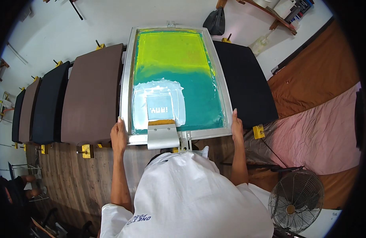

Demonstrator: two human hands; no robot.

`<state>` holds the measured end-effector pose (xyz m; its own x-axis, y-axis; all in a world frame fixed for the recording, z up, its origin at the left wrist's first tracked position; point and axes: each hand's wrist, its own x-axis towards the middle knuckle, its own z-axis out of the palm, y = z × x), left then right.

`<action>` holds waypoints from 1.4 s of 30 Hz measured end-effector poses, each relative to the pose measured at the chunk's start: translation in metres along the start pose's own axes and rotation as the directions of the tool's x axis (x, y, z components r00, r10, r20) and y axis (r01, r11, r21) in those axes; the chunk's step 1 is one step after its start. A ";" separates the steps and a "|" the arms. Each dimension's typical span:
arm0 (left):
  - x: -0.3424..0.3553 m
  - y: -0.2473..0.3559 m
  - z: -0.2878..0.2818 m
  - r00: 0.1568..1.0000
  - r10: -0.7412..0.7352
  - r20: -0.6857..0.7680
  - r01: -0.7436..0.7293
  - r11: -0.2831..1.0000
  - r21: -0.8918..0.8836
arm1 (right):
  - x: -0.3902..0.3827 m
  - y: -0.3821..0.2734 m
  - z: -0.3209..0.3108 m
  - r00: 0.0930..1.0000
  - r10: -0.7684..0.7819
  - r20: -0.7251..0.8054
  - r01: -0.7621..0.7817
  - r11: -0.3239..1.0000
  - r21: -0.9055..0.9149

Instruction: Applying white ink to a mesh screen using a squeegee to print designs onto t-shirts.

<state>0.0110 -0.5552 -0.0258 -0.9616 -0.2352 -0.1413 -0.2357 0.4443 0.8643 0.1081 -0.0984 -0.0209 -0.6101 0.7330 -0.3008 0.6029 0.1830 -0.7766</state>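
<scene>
between dark boards (93, 95), hands (119, 137) (237, 126) on framed screen (201, 99), squeegee (162, 137) over near edge

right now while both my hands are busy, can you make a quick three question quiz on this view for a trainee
1. True or false: the left hand and right hand are on the same side of the metal frame.

2. Which lies right beside the brown edge of the grey squeegee?
a) black bag
b) white patch
c) pink cloth

3. Fill in: the wire fan stands on the person's ____ side.

Key: 1. False, they are on opposite sides; 2. b; 3. right.
</scene>
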 end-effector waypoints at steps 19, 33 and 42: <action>0.003 -0.026 0.006 0.998 -0.067 0.009 0.067 0.997 0.038 | 0.004 0.024 0.026 0.999 -0.041 -0.015 0.041 0.999 -0.031; -0.002 -0.046 0.014 0.995 -0.083 -0.053 0.086 0.995 0.055 | 0.006 0.033 0.030 0.997 -0.070 -0.013 0.069 0.996 -0.048; -0.003 -0.042 0.012 0.988 -0.141 0.066 0.138 0.990 0.039 | 0.006 0.034 0.034 0.983 -0.128 -0.129 0.130 0.991 0.013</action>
<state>0.0223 -0.5628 -0.0674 -0.9261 -0.2374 -0.2933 -0.3717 0.4409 0.8170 0.1074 -0.1108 -0.0677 -0.6104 0.7822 -0.1251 0.5115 0.2687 -0.8162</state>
